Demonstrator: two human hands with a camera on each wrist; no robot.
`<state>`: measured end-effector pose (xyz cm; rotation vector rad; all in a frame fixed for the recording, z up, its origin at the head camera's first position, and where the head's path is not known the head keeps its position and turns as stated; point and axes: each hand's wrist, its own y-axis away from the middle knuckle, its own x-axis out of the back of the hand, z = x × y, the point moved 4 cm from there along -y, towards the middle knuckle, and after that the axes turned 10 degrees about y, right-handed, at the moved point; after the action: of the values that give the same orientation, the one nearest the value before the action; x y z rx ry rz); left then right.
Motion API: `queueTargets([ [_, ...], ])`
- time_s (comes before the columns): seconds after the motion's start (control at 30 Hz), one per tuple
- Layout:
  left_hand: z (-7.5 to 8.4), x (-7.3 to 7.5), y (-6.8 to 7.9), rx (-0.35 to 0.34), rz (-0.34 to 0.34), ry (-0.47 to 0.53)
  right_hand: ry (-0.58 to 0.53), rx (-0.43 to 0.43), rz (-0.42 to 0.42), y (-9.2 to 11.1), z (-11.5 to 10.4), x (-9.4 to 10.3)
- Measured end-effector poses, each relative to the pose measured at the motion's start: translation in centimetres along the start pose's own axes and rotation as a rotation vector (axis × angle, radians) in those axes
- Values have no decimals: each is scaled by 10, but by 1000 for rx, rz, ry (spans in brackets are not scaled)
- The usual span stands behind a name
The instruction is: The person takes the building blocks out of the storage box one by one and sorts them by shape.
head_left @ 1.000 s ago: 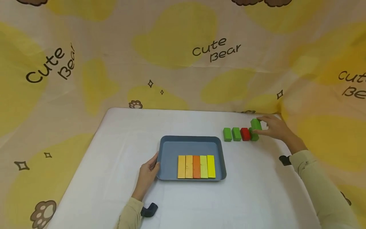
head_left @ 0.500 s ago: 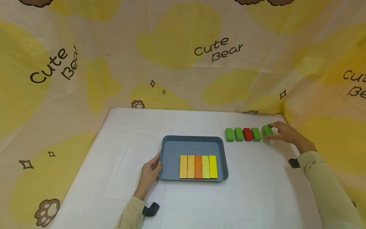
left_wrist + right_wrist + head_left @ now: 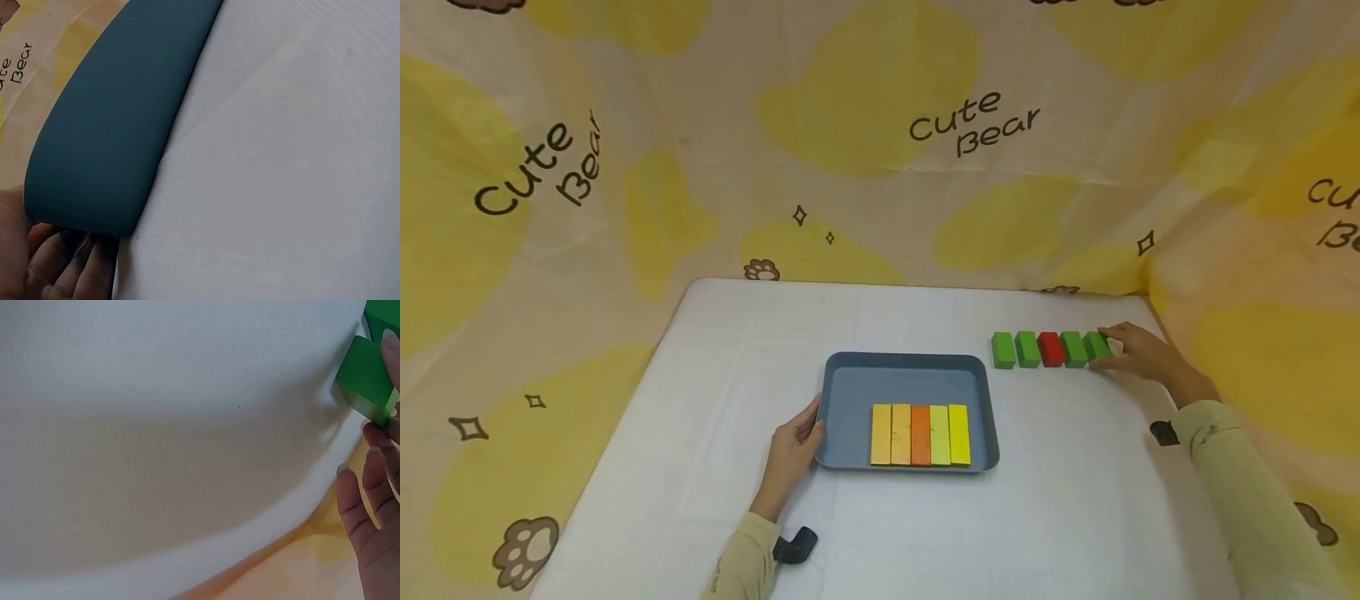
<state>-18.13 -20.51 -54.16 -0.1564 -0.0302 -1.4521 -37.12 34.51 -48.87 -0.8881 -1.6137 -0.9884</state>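
Note:
My right hand (image 3: 1138,354) pinches a green block (image 3: 1097,347) between thumb and fingers, at the right end of a row on the white table. In the right wrist view the block (image 3: 369,378) has a finger on its top, with another green block (image 3: 382,317) behind it. The row runs leftward through a green block (image 3: 1073,350), a red block (image 3: 1051,350) and two more green ones. My left hand (image 3: 790,454) grips the left side of a blue-grey tray (image 3: 895,361); in the left wrist view its fingers (image 3: 94,269) curl at the tray's end.
Several flat bars, yellow, orange and tan (image 3: 920,435), lie side by side along the tray's front side. Around the white table (image 3: 737,333) hangs a patterned cloth (image 3: 850,125) at the back and sides.
My right hand brought the raised green block rightward past the row, lowered it, then slid it left against the row's right end. The left hand stays on the tray.

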Motion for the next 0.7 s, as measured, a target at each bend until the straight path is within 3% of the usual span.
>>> queueTargets([
  [0.2, -5, 1, -3, 16, 0, 30, -20, -32, -25, 2, 0, 0],
  [0.7, -7, 3, -1, -20, 7, 8, -47, -64, -45, 4, -3, -4],
])
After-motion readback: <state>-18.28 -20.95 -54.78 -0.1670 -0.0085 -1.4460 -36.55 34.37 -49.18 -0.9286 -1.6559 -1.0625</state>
